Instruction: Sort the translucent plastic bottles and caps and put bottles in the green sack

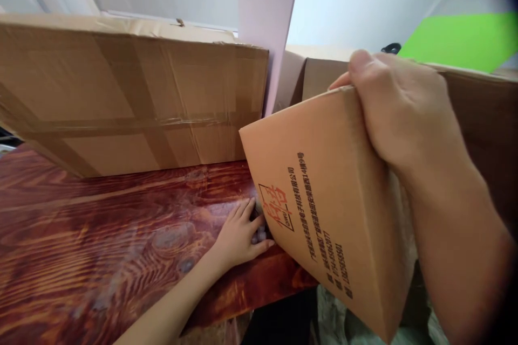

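My right hand (404, 102) grips the upper edge of a brown cardboard box (319, 188) printed with dark Chinese text and a red logo. The box leans at a tilt over the right edge of the table, and I cannot see inside it. My left hand (238, 234) lies low on the tabletop by the box's lower left edge, thumb and fingers apart. Between its thumb and fingers are some small greyish, shiny pieces (259, 234), partly hidden and too small to name.
A large taped carton (141, 102) stands at the back left of the reddish wood-grain table (121, 248). Another open cardboard box (477, 118) is behind my right arm, with a bright green panel (457, 40) beyond. A pale post (269, 11) rises between the cartons.
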A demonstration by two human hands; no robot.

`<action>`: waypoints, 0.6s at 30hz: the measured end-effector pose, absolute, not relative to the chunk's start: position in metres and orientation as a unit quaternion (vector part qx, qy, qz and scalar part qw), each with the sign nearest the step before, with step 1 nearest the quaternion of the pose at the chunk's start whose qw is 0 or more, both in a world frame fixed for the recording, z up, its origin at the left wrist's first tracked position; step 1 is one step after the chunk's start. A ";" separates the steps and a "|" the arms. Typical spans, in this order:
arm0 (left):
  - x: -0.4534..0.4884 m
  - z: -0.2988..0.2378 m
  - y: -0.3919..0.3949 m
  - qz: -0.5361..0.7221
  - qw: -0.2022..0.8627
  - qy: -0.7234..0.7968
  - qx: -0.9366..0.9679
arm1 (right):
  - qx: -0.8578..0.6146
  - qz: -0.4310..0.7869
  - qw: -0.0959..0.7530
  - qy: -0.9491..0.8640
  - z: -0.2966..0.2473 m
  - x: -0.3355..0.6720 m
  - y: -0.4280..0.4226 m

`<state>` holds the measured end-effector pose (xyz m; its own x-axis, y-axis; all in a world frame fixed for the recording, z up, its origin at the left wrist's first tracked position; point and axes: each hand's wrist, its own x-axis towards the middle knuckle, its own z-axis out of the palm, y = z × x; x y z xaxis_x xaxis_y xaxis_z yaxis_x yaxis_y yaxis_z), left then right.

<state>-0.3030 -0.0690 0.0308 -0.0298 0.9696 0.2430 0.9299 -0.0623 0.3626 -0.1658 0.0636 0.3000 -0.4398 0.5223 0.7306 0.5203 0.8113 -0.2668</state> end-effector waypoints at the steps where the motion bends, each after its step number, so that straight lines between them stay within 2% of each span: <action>1: -0.303 0.032 -0.070 0.224 0.046 0.680 0.697 | -0.314 0.003 0.435 -0.844 0.300 -0.162 0.062; 8: -0.297 0.036 -0.079 0.239 0.058 0.654 0.715 | -0.320 -0.044 0.430 -0.843 0.299 -0.164 0.055; 12: -0.295 0.035 -0.082 0.240 0.062 0.651 0.718 | -0.311 -0.069 0.397 -0.861 0.297 -0.179 0.062; 18: -0.295 0.034 -0.082 0.243 0.070 0.652 0.715 | -0.316 -0.056 0.395 -0.861 0.298 -0.188 0.064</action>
